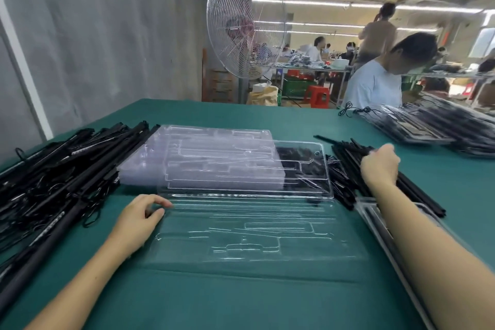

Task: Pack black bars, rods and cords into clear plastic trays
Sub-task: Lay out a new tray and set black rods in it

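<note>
Both hands are down on the green bench [241,297]. My left hand [142,218] pinches the left edge of the clear tray [241,236] with thumb and finger. That tray lies flat in front of me and has nothing in it yet. My right hand [380,166] is curled round some thin black rods [348,154] in the pile just to the right of the tray. More bars and cords [53,169] lie in a big heap on the far left. A stack of trays [187,153] sits behind the one I hold.

I think the tray is very light, thin and bendy, and a bit slippery. It could slide or crack if I press hard, so its rim is the best place to hold. I think the rods are stiff and light but roll easily, so I would grip one near its middle. The cords look soft and may tangle.
</note>
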